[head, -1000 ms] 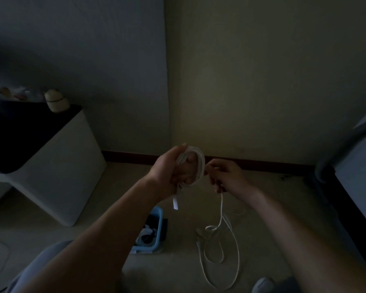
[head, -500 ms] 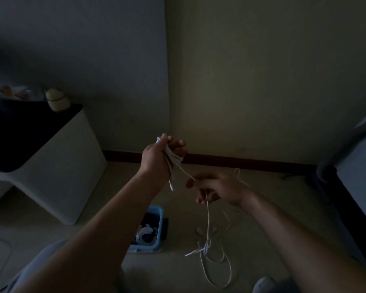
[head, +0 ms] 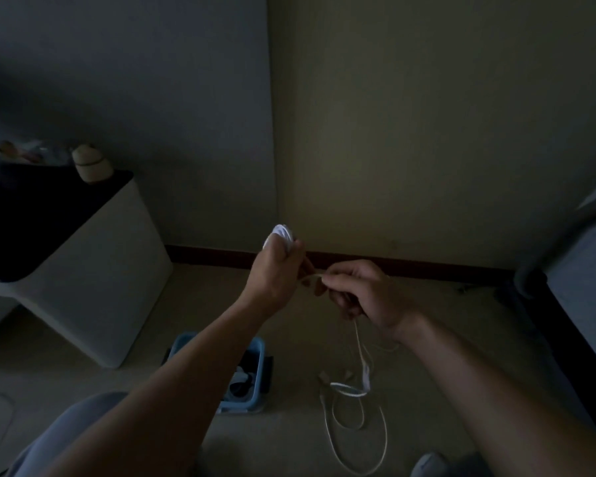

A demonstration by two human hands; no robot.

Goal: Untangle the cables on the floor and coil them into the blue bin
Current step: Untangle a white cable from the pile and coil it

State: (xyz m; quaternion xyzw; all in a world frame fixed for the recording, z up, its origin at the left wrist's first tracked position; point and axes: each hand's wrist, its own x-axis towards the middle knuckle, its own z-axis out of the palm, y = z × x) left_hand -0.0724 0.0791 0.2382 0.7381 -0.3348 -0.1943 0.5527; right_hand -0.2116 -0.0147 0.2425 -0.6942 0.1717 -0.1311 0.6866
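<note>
Right hand (head: pixel 362 294) has come up and in toward the left hand (head: pixel 276 270) since half a second ago; span of white cable (head: pixel 365 373) between them is now short, next wrap about to go on

Left hand: clenched round the coil (head: pixel 283 235), turns sticking out above the fist, back of hand to camera, forearm reaching up from lower left, wrist roughly straight

Right hand: thumb and fingertips pinching the free strand just beside the left hand's knuckles, other fingers curled, wrist bent down, forearm coming in from lower right

Cable handling, my read: thin, light, very limp, smooth jacket. Won't hold shape, so the coil springs apart if the left grip loosens. Best taken as now: whole bundle in one fist, free strand pinched close to the coil and slid through the fingers to feel for kinks

Tail drops from the right hand to the floor loops (head: pixel 348 391), which look crossed over each other on the floor (head: pixel 461 339); may snag when pulled up

Blue bin (head: pixel 259 366) sits on the floor under the left forearm, just left of the loops, something coiled already inside. Held cable not in it yet
</note>
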